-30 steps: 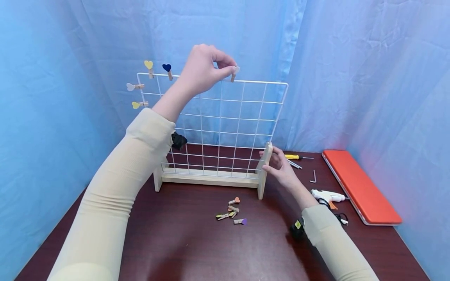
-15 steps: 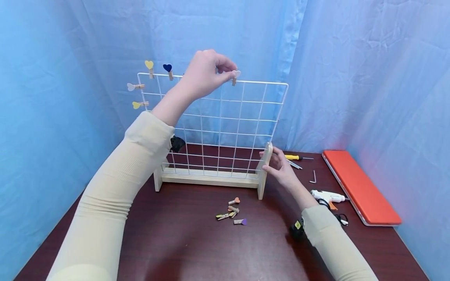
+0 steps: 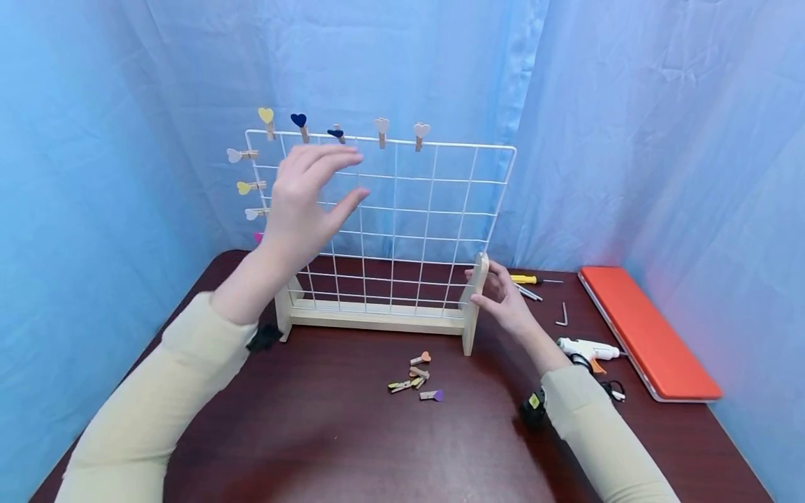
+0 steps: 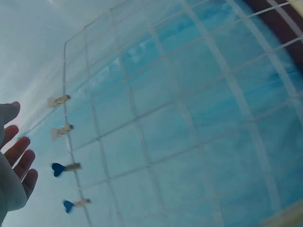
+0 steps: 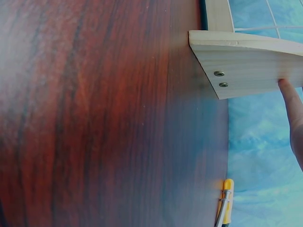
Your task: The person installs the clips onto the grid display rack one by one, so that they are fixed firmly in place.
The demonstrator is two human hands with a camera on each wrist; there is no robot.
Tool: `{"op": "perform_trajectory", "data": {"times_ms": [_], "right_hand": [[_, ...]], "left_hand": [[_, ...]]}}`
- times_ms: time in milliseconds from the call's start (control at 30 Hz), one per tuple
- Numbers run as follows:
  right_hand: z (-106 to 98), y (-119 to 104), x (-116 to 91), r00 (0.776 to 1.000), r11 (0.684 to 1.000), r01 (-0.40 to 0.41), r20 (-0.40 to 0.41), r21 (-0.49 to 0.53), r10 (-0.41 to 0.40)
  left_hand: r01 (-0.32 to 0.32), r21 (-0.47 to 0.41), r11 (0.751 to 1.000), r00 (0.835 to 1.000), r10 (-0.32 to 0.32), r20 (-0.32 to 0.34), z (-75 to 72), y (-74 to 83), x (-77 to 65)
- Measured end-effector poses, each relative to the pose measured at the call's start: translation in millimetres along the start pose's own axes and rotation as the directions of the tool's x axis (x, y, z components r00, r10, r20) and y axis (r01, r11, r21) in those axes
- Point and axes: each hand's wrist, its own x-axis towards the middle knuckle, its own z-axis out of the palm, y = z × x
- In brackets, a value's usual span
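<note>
The loose heart-topped pegs (image 3: 418,378) lay on the bench (image 3: 327,447) in front of the right half of the wire grid (image 3: 394,209), near its wooden base bar (image 3: 377,322) and apart from both hands. Some overlapped, so their exact count could not be told; the orange-hearted peg (image 3: 420,358) and the purple-hearted peg (image 3: 430,395) had their long axes roughly side to side, much as the base bar ran, hearts toward the right. Behind them the grid stood upright, with clipped pegs along its top wire, one yellow (image 3: 267,119), two dark blue and two white, and more jutting sideways from its left edge. The left hand (image 3: 305,199) hung in the air before the grid's left part, holding nothing, thumb and fingers apart with a plain gap between. From those fingers the loose pegs lay well below and to the right, while in the left wrist view open background showed between the hand and the clipped pegs. The right hand (image 3: 503,297) was the nearer one to the loose pegs, but its fingers were clamped on the right upright (image 3: 470,325); the right wrist view showed one digit against the flat outer face, apart from two screws (image 5: 218,74). Beyond that hand lay a yellow screwdriver (image 3: 523,279), a hex key (image 3: 564,316), a glue gun (image 3: 588,349) and a red case (image 3: 648,335).
</note>
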Motion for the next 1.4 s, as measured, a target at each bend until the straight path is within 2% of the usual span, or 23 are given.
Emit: {"op": "perform_trajectory", "data": {"times_ms": [33, 133, 200, 267, 400, 500, 633, 733, 867, 967, 1133, 1167, 1300, 1400], "right_hand": [[0.0, 0.1, -0.2, 1.000, 1.000, 0.004, 0.000, 0.002, -0.004], [4.0, -9.3, -2.6, 1.000, 1.000, -0.004, -0.004, 0.019, 0.004], [5.7, -11.4, -3.5, 1.000, 1.000, -0.006, -0.006, 0.021, 0.006], [6.4, -11.7, -4.2, 1.000, 1.000, -0.011, -0.010, 0.023, 0.011], [5.2, -6.6, -5.1, 1.000, 1.000, -0.008, -0.011, 0.020, 0.009], [3.3, -0.2, -4.9, 1.000, 1.000, -0.005, -0.005, 0.014, 0.005], [1.8, 7.0, -4.5, 1.000, 1.000, 0.003, -0.001, 0.007, -0.003], [1.2, 9.5, -4.0, 1.000, 1.000, 0.010, -0.001, 0.011, -0.010], [0.8, 9.5, -3.7, 1.000, 1.000, -0.003, -0.007, 0.008, 0.003], [1.3, 9.2, -4.0, 1.000, 1.000, -0.005, -0.009, 0.000, 0.005], [1.9, 8.6, -4.6, 1.000, 1.000, -0.002, -0.005, -0.010, 0.002], [2.0, 8.2, -4.6, 1.000, 1.000, 0.000, -0.004, -0.011, 0.000], [1.5, 5.8, -4.4, 1.000, 1.000, 0.007, -0.004, -0.016, -0.007], [1.0, 4.6, -4.5, 1.000, 1.000, 0.002, -0.002, -0.019, -0.002]], "left_hand": [[0.007, 0.011, 1.000, 1.000, -0.007, -0.018, -2.9, -3.5, -11.6], [0.103, 0.035, 0.994, 0.994, -0.102, -0.039, -11.2, -15.6, -49.8], [0.191, 0.045, 0.981, 0.981, -0.188, -0.050, -16.0, -25.1, -76.6], [0.284, 0.068, 0.956, 0.958, -0.281, -0.049, -20.5, -35.0, -102.7], [0.432, 0.112, 0.895, 0.902, -0.429, -0.052, -26.0, -54.4, -149.7], [0.520, 0.140, 0.843, 0.854, -0.519, -0.047, -25.7, -67.7, -178.2], [0.640, 0.124, 0.758, 0.763, -0.646, 0.010, -20.5, -80.5, -205.1], [0.716, 0.083, 0.693, 0.685, -0.720, 0.110, -15.7, -88.0, -218.3], [0.771, 0.062, 0.634, 0.601, -0.756, 0.260, -11.1, -99.9, -229.9], [0.791, 0.034, 0.611, 0.556, -0.740, 0.378, -10.2, -109.9, -234.9], [0.839, -0.069, 0.540, 0.484, -0.681, 0.550, -10.3, -126.0, -238.0], [0.849, -0.073, 0.524, 0.466, -0.675, 0.571, -10.2, -128.5, -238.3], [0.872, -0.027, 0.488, 0.395, -0.671, 0.627, -10.9, -134.7, -237.6], [0.885, -0.011, 0.466, 0.359, -0.667, 0.653, -11.1, -137.9, -236.2]]}}
